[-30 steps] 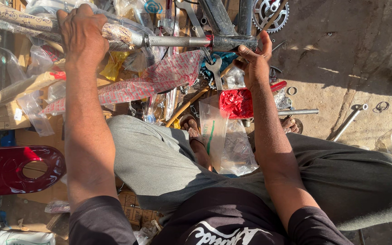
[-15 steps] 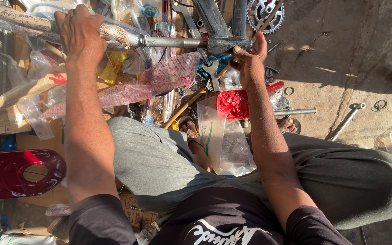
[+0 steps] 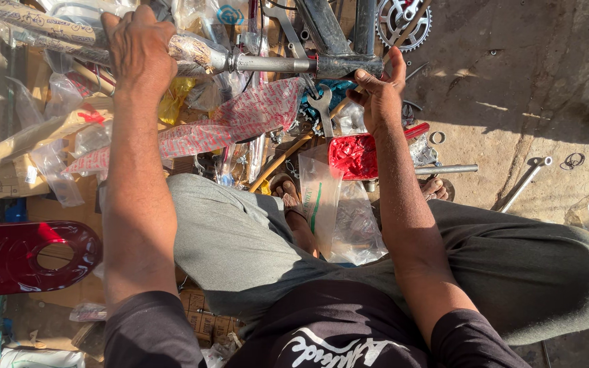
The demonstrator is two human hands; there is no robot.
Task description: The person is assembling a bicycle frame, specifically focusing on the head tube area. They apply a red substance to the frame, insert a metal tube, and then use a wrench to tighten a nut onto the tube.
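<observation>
The wrapped frame tube (image 3: 49, 31) is gripped by the left hand (image 3: 138, 51). The frame's metal shell (image 3: 349, 66) is clasped by the right hand (image 3: 376, 99). A finger could be pinched if the tube is twisted.

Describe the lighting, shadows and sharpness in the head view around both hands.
Head view: hard, warm low sunlight lights the left hand on the paper-wrapped metal tube and the right hand at the grey metal frame junction; long dark shadows lie across the concrete floor; the glossy red plastic guard shows glare; the clear plastic bag glints; focus is sharp, with wide-angle stretching at the edges.
</observation>
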